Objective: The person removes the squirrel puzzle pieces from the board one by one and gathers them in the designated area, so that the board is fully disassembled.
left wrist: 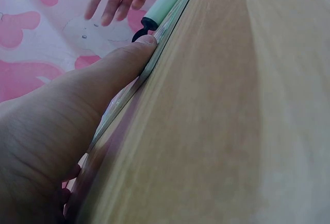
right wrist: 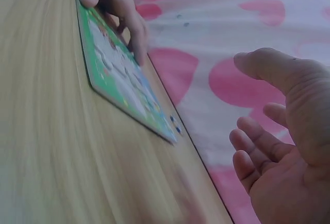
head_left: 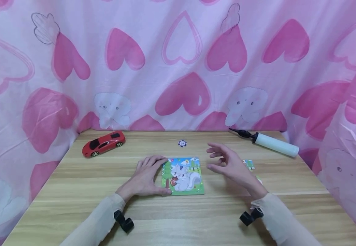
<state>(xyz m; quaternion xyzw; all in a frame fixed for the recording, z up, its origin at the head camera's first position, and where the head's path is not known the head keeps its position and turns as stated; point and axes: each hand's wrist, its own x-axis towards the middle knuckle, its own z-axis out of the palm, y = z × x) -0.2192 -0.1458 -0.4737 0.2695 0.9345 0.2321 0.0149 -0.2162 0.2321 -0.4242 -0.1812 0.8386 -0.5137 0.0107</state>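
A square jigsaw puzzle (head_left: 185, 177) with a grey squirrel picture lies flat on the table in the head view. My left hand (head_left: 148, 176) spans its left side and holds it, thumb on the near left corner and fingers by the far left corner. In the left wrist view, the thumb (left wrist: 126, 59) rests on the board's edge. To the right of the puzzle, my right hand (head_left: 231, 165) is raised over the table with relaxed fingers and nothing in them. Loose puzzle pieces (head_left: 249, 164) lie partly hidden behind the right hand and wrist.
A red toy car (head_left: 104, 143) stands at the back left of the wooden table (head_left: 178, 222). Behind the puzzle lies a small poker chip (head_left: 182, 143). A hand pump (head_left: 273, 143) with a black nozzle lies at the back right. A pink heart-patterned curtain (head_left: 147, 82) hangs behind.
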